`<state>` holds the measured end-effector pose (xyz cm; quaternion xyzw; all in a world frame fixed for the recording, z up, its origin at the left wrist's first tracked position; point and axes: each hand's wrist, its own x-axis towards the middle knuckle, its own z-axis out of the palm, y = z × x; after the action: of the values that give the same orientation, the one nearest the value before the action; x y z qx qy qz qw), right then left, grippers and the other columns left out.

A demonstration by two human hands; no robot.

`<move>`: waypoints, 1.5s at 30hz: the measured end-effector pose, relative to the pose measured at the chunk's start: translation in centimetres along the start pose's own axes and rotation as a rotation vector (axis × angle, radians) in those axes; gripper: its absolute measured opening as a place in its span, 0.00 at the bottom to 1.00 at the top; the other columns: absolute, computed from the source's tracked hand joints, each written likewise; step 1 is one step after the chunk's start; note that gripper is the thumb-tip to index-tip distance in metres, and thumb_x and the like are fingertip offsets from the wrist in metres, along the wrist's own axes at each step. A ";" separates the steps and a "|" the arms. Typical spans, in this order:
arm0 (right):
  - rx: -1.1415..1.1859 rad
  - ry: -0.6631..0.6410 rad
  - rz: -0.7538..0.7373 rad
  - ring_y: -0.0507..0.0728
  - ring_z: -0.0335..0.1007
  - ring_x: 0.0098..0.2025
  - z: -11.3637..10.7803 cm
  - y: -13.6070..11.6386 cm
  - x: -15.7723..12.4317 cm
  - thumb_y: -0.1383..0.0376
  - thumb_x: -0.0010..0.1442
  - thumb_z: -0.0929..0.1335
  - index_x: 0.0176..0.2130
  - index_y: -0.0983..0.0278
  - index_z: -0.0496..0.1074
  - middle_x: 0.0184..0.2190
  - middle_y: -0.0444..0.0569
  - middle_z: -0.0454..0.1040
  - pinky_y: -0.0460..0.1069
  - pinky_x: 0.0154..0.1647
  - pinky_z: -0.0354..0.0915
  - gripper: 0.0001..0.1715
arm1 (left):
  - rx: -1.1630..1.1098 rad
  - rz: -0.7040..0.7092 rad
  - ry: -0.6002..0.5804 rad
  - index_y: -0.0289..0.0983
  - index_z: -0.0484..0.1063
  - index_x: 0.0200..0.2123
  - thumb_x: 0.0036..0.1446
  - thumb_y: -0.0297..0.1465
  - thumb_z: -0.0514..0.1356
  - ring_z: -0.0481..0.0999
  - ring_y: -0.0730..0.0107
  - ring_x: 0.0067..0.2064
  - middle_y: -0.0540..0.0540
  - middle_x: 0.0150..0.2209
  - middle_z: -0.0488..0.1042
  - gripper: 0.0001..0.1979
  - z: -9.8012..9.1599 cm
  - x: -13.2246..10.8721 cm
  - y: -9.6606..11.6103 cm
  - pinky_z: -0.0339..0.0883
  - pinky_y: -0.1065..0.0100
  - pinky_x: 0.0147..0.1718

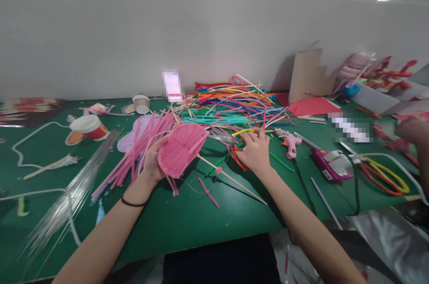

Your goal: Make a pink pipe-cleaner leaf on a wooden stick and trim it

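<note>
My left hand [154,159] is closed on the edge of a pink fan-shaped piece [182,150] made of fuzzy pipe cleaners set side by side. A thin wooden stick [241,184] runs from it down to the right, with a small pink knot [219,170] partway along. My right hand [255,152] grips scissors [229,138] with red and yellow handles. Their blades point left, near the piece's upper right edge; whether they touch it I cannot tell. A thin clear wire [197,191] loops below the piece. One short pink pipe cleaner [209,193] lies on the table.
A heap of coloured pipe cleaners [228,107] lies behind my hands, pink ones [134,154] at left. Leftward are clear wires [77,185] and a paper cup [89,127]. Rightward are a glue gun [292,143], a purple power strip [330,166], other scissors [378,174] and another person's hand [410,130].
</note>
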<state>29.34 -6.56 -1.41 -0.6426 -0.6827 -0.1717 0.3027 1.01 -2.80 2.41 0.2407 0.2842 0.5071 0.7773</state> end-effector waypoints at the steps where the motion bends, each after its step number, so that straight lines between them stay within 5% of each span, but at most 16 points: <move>1: -0.001 0.000 0.004 0.69 0.58 0.55 0.1 0.0 0.0 0.59 0.50 0.70 0.42 0.62 0.73 0.41 0.54 0.77 0.58 0.48 0.53 0.18 | 0.008 -0.016 0.042 0.36 0.66 0.57 0.61 0.28 0.51 0.80 0.57 0.44 0.42 0.42 0.81 0.22 0.1 0.0 0.0 0.72 0.57 0.49; 7: 0.008 0.008 0.009 0.69 0.58 0.54 0.1 -0.1 -0.1 0.58 0.52 0.71 0.42 0.63 0.74 0.40 0.55 0.77 0.58 0.48 0.52 0.18 | 0.035 -0.091 0.223 0.29 0.72 0.48 0.57 0.27 0.53 0.82 0.55 0.37 0.40 0.33 0.81 0.17 -0.1 0.1 0.0 0.76 0.56 0.43; 19: -0.038 0.036 -0.042 0.69 0.60 0.53 0.1 0.4 -0.1 0.60 0.53 0.71 0.43 0.62 0.75 0.38 0.55 0.79 0.58 0.46 0.52 0.16 | 0.020 -0.124 0.190 0.30 0.74 0.45 0.56 0.28 0.54 0.80 0.50 0.43 0.39 0.33 0.81 0.15 -0.7 0.4 -0.3 0.75 0.53 0.45; 31: -0.101 -0.014 -0.095 0.69 0.61 0.51 0.4 1.3 -0.1 0.58 0.54 0.72 0.39 0.61 0.75 0.37 0.54 0.79 0.58 0.45 0.51 0.13 | 0.060 -0.107 0.193 0.31 0.75 0.40 0.59 0.26 0.53 0.82 0.56 0.37 0.42 0.30 0.81 0.12 -0.3 0.6 -0.5 0.76 0.59 0.42; 45: -0.295 -0.123 -0.342 0.66 0.60 0.53 -0.7 1.9 2.3 0.66 0.59 0.65 0.39 0.65 0.74 0.36 0.57 0.77 0.60 0.54 0.49 0.10 | 0.042 -0.129 0.183 0.32 0.75 0.43 0.59 0.26 0.53 0.82 0.57 0.36 0.43 0.30 0.81 0.13 -0.9 0.7 -0.4 0.77 0.60 0.41</move>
<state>31.37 -4.98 0.29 -0.5642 -0.7662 -0.2787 0.1299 0.91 -2.22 1.40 0.1909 0.3794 0.4696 0.7740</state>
